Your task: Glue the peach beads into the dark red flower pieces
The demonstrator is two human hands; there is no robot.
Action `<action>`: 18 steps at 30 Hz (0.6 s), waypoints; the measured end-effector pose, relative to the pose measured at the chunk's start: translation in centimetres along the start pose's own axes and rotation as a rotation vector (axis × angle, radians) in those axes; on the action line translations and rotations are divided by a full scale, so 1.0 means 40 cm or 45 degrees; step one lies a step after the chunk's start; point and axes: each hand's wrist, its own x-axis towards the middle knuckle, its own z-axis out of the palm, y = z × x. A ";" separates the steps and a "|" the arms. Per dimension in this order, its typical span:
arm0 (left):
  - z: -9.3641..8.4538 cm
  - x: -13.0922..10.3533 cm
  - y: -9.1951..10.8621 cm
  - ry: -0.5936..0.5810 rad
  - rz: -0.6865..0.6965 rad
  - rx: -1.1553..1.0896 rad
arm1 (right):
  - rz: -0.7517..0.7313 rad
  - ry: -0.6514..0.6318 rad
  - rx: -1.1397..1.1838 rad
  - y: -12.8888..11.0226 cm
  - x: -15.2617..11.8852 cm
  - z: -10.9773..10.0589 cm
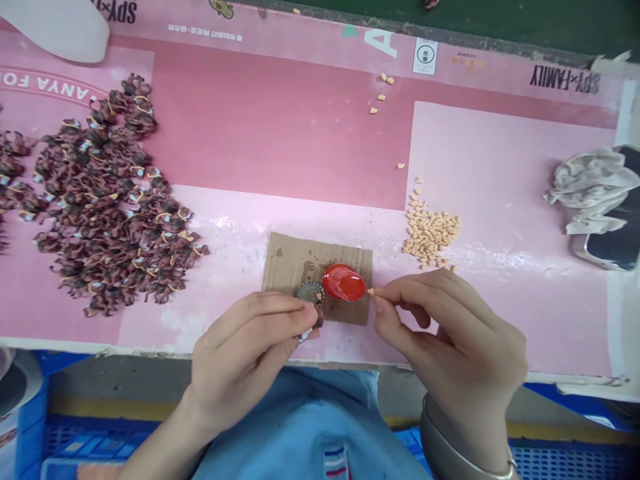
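My left hand (255, 353) is closed around a small dark brown figurine (316, 320), mostly hidden by the fingers. Between thumb and forefinger, my right hand (445, 340) pinches a tiny beige piece (371, 292). That piece is just right of a small red dish (345, 283) with a shiny inside. A bottle cap (311, 292) sits left of the dish, close to my left fingertips. Both rest on a piece of brown cardboard (285, 263) with wet-looking spots. Beyond my right hand lies a pile of similar beige pieces (433, 233).
Many brown figurines (110, 200) are heaped at the left. Several loose beige pieces (381, 98) lie farther back. At the right, a crumpled whitish cloth (590, 187) lies partly over a dark phone-like object (607, 250). A white object (65, 30) reaches in at the upper left.
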 end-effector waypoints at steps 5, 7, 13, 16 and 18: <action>0.013 -0.007 -0.002 0.011 0.062 -0.023 | 0.102 0.027 0.246 -0.051 0.008 0.005; 0.017 -0.005 -0.001 0.058 0.105 0.006 | 0.087 -0.011 0.315 -0.066 0.013 0.011; 0.016 0.009 0.004 0.027 0.185 0.087 | 0.067 -0.087 0.372 -0.067 0.022 0.023; 0.018 0.011 0.010 0.081 0.168 0.146 | 0.005 -0.101 0.325 -0.065 0.018 0.024; 0.019 0.010 0.014 0.096 0.176 0.214 | -0.068 -0.083 0.160 -0.072 0.010 0.024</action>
